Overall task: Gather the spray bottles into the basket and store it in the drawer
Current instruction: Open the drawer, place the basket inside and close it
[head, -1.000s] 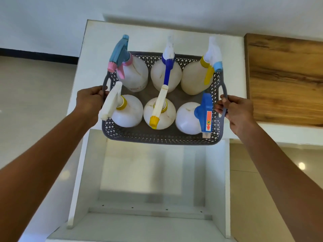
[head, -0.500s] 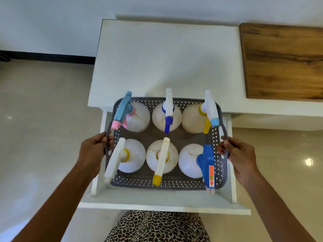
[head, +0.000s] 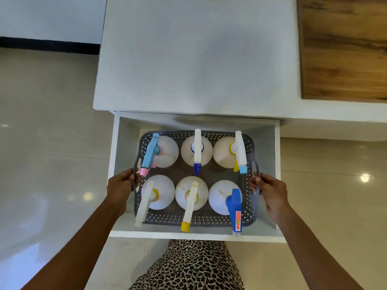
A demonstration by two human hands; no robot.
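The left hand (head: 120, 186) curls round the left handle (head: 134, 174) of the grey basket (head: 199, 220). The basket holds six upright spray bottles (head: 165, 151) in two rows, inside the open drawer (head: 125, 143) under the white surface (head: 196, 59). The right hand (head: 272, 191) grips the right handle (head: 258, 174).

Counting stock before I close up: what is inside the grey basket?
Six white spray bottles stand upright in the basket, two rows of three. They cover most of its floor; their fill levels cannot be seen.

Your basket (head: 199, 219) is grey, lattice-patterned; bottles (head: 166, 150) white with blue, yellow, pink nozzles (head: 196, 165); drawer (head: 194, 235) white; your skirt (head: 188, 266) leopard-print.
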